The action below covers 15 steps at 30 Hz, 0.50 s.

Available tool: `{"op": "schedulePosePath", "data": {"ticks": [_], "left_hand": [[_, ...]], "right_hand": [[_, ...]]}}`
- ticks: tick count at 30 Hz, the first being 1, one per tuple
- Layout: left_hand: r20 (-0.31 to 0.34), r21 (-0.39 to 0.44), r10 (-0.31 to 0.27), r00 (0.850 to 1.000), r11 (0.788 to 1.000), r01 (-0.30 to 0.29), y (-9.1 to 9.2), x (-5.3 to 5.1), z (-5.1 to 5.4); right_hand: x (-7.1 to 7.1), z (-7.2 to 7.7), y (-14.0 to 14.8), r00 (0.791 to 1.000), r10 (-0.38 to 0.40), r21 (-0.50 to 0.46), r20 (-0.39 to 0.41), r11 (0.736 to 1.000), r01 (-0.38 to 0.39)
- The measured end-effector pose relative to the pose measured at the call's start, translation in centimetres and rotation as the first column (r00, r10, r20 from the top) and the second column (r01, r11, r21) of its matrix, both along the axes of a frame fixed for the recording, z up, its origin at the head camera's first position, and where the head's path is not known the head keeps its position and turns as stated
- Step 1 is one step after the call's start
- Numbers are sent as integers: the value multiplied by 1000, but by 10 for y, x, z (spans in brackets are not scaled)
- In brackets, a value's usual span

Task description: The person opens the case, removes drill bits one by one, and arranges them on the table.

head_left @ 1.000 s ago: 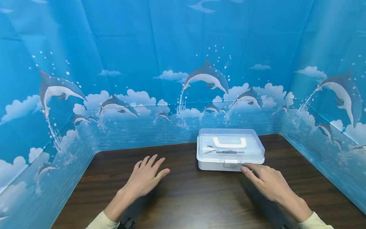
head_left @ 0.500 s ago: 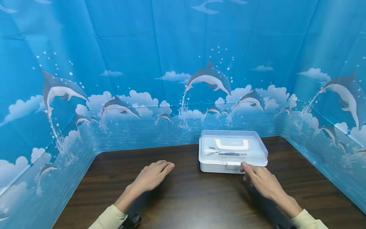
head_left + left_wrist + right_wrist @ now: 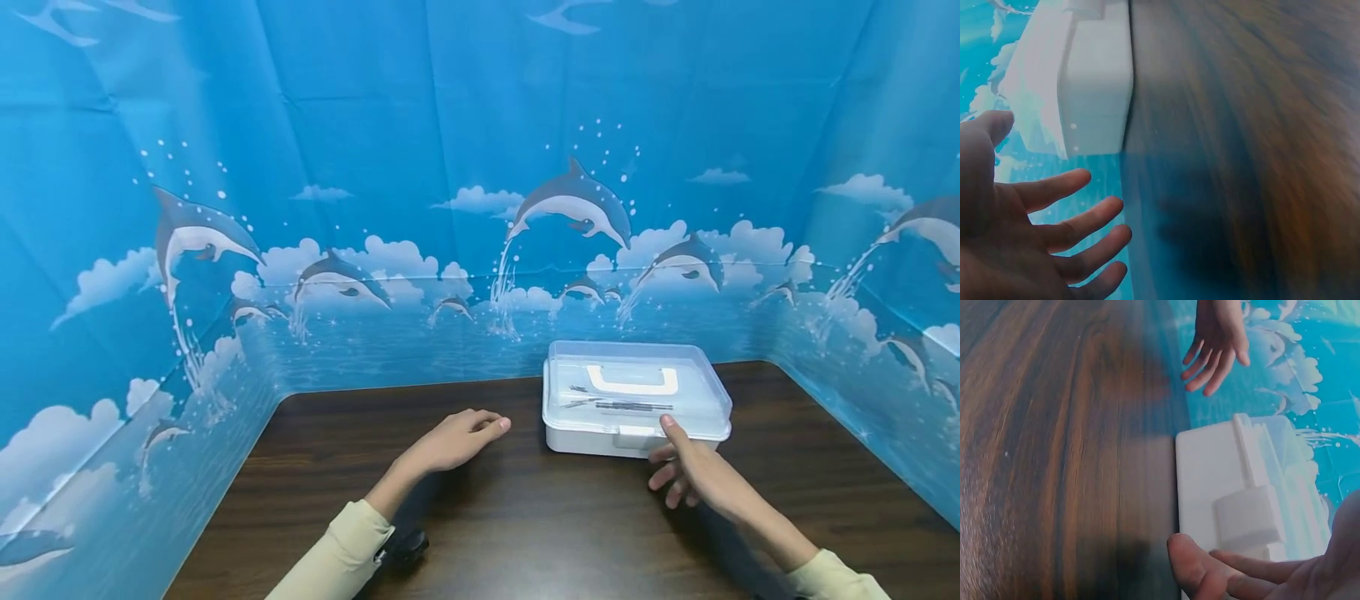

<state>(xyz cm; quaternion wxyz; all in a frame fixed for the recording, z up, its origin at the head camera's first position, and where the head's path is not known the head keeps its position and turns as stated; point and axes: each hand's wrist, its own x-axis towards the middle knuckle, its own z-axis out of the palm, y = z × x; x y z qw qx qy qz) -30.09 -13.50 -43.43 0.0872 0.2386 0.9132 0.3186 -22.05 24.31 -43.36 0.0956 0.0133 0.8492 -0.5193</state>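
Note:
A white box (image 3: 585,440) with a clear lid stands at the back right of the table; thin dark items show through the lid, below a white handle (image 3: 632,387). My right hand (image 3: 705,475) is at its front right, thumb up near the lid's front edge, fingers loosely bent beside the latch (image 3: 1249,517). Whether it touches the box I cannot tell. My left hand (image 3: 457,440) hovers left of the box with a gap between them, holding nothing; in the left wrist view its fingers (image 3: 1079,226) are spread towards the box's end.
The dark wooden table (image 3: 525,533) stretches in front of the box. A blue curtain (image 3: 375,125) printed with dolphins and clouds stands behind and on both sides. A black object (image 3: 408,548) sits by my left sleeve.
My left hand has moved right, closer to the box. My right thumb has risen from the box's front edge and the fingers hang lower. The head view has turned slightly left.

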Motion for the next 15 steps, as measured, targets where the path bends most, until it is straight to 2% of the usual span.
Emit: {"op": "schedulePosePath", "data": {"ticks": [5,9,12,15], "left_hand": [[89,37,-7,996,999,4,19,-8,3],[206,141,25,978,988,-55,35,-14,5],[319,254,55,946,957,-141,46,-19,4],[431,331,83,898,912,-243,56,-23,2]], "right_hand": [[2,-3,4,990,-10,-130,141,991,29],[1,-8,8,981,26,-261,192,965,26],[-2,-10,10,975,73,-360,210,933,8],[-5,-12,10,962,135,-465,238,885,-9]]}}
